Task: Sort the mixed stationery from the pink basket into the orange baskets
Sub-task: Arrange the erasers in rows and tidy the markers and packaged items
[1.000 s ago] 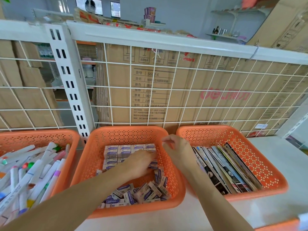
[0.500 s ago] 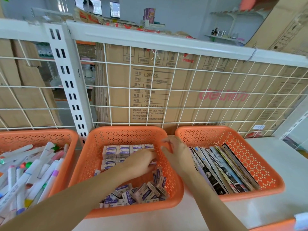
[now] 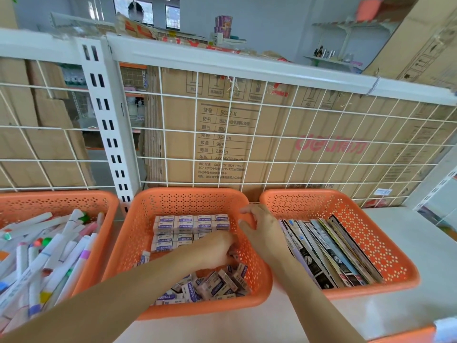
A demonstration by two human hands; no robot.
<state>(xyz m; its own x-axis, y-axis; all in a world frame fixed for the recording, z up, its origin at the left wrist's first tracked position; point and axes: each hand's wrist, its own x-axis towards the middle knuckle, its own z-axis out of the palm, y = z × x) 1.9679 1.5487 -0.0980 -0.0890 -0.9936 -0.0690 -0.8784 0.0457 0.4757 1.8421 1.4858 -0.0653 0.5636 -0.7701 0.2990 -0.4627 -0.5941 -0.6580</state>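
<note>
white worktop (image 3: 420,243) across the lower frame carries three orange baskets: left basket (image 3: 49,201) with markers (image 3: 49,248), middle basket (image 3: 188,201), right basket (image 3: 371,243) with booklets (image 3: 329,248). right hand (image 3: 264,229) rests on the middle basket's right rim, fingers (image 3: 247,209) apart. left hand (image 3: 212,247) reaches among the erasers (image 3: 183,225) inside; its fingers are hidden, so i cannot tell their grip.
</note>
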